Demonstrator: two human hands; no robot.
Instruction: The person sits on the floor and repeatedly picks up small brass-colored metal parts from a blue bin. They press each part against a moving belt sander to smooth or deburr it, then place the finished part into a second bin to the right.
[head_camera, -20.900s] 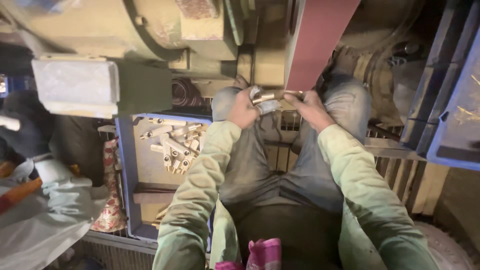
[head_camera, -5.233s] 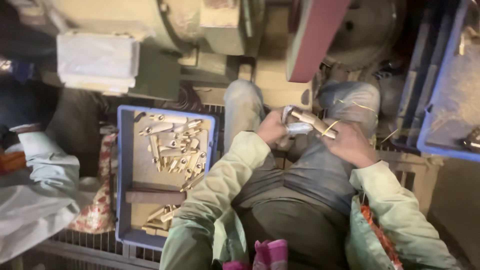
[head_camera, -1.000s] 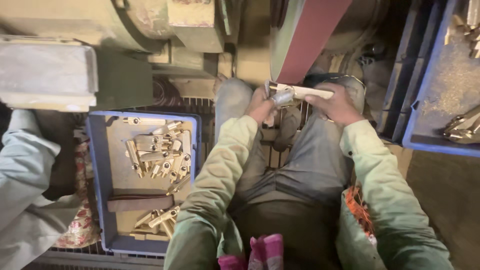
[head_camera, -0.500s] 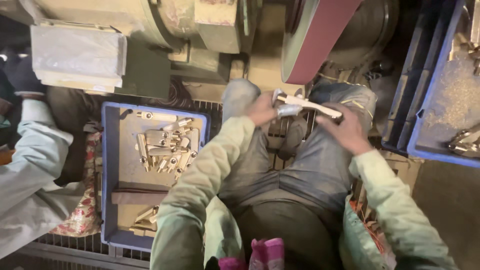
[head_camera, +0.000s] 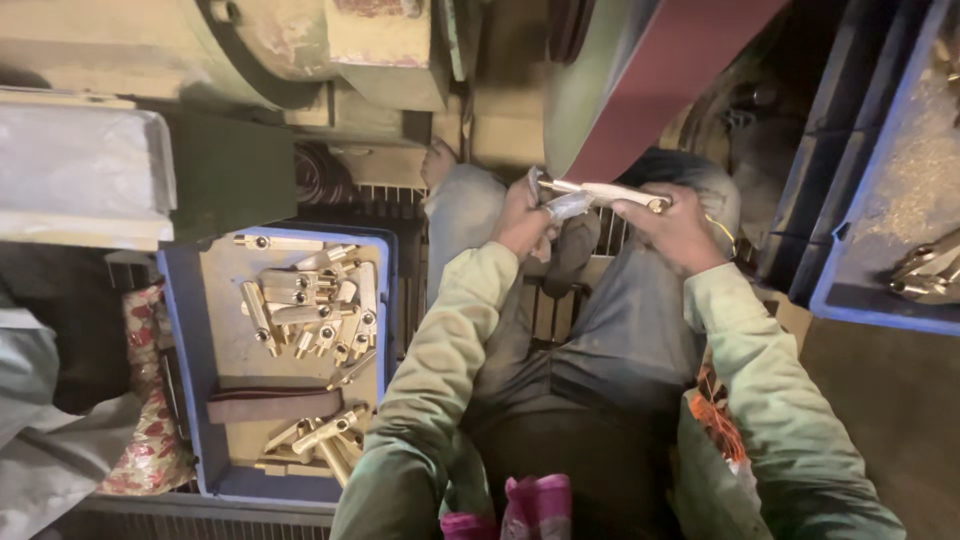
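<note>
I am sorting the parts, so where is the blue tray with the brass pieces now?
In the head view, the blue tray lies on the person's left, beside the left sleeve and under the green machine.

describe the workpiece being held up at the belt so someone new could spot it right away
Start from the wide reddish-brown sanding belt slanting down at top centre. Just below its lower edge, above the person's knees, the left hand and right hand grip the two ends of a slim, pale metal part. Unlike the brass-coloured pieces lying loose in the blue tray at left, it is held up and looks paler.
</note>
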